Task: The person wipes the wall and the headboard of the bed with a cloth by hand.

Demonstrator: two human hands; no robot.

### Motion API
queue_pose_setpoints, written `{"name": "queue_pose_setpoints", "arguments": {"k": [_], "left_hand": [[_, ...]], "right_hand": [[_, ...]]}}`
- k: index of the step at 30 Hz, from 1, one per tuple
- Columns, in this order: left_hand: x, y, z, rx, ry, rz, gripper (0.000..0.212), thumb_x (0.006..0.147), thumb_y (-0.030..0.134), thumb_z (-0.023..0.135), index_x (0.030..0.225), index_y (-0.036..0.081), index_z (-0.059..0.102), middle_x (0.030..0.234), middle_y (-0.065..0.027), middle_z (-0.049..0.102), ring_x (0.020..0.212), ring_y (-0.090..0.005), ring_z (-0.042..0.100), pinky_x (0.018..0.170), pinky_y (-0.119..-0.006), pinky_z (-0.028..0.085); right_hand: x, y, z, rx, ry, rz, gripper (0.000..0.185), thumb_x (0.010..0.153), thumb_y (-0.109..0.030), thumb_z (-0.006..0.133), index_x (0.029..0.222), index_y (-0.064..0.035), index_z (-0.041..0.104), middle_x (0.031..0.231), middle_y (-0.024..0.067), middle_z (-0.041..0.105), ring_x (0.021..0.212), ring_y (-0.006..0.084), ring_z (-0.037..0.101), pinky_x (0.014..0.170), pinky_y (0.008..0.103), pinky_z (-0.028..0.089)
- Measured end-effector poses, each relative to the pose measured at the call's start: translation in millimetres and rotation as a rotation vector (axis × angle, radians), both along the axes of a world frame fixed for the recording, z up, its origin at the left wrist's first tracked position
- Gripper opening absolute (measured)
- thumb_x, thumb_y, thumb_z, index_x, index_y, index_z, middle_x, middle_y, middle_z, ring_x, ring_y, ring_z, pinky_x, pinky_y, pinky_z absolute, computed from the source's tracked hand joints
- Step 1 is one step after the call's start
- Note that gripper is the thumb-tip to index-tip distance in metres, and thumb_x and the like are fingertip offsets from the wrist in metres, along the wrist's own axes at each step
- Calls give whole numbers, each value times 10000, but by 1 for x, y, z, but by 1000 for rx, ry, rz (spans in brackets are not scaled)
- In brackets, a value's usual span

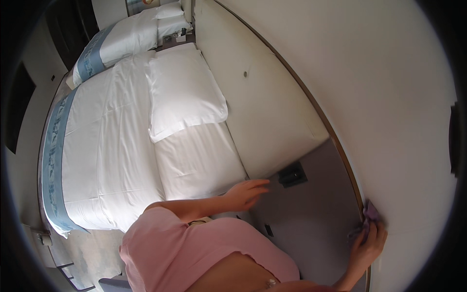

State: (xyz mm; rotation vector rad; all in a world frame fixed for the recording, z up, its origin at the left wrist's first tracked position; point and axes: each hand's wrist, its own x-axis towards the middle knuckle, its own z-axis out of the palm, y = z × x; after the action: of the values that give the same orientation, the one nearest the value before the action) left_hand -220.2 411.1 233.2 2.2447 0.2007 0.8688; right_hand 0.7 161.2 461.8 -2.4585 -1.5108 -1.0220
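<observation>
My right hand, at the lower right, grips a crumpled purple cloth. It presses the cloth against the narrow brown trim that edges the wall panel, where the trim meets the pale wall. Nothing is in my left hand, which hovers with fingers slightly apart and a little blurred. It is near the corner of the cream padded headboard and a dark socket plate on the grey panel.
A bed with a white duvet, a white pillow and a blue runner lies to my left. Beyond stands a second bed, with a nightstand between. A small dark plate sits low on the panel.
</observation>
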Motion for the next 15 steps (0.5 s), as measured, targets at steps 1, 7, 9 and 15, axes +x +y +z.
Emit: {"name": "queue_pose_setpoints", "arguments": {"k": [1,7,9,15], "left_hand": [[-9,8,-4,-28,32,32,409,780,-12,540,1171,107,533,1320,-113,442,1079,-294,527,862,-383,459],[-41,42,-20,-133,24,102,303,796,15,549,1088,88,581,1157,-103,568,1016,-299,552,836,-387,465],[-48,54,-14,-146,62,65,258,800,18,548,1044,82,602,1089,-100,597,996,-298,561,829,-393,464],[-87,80,-8,-235,118,252,179,789,-5,563,939,61,635,945,-102,637,876,-292,605,752,-370,492]], "right_hand": [[-4,26,7,-19,43,18,164,824,-69,534,954,23,577,936,210,542,869,390,523,715,450,438],[-6,163,29,-129,127,140,60,770,-21,554,810,23,566,801,177,556,769,352,532,659,453,434],[-5,192,30,-145,93,157,35,750,-17,566,776,5,567,762,170,567,750,350,545,661,452,446],[-4,311,26,-144,23,306,71,776,-71,556,765,-15,598,739,172,595,727,339,571,653,438,466]]}}
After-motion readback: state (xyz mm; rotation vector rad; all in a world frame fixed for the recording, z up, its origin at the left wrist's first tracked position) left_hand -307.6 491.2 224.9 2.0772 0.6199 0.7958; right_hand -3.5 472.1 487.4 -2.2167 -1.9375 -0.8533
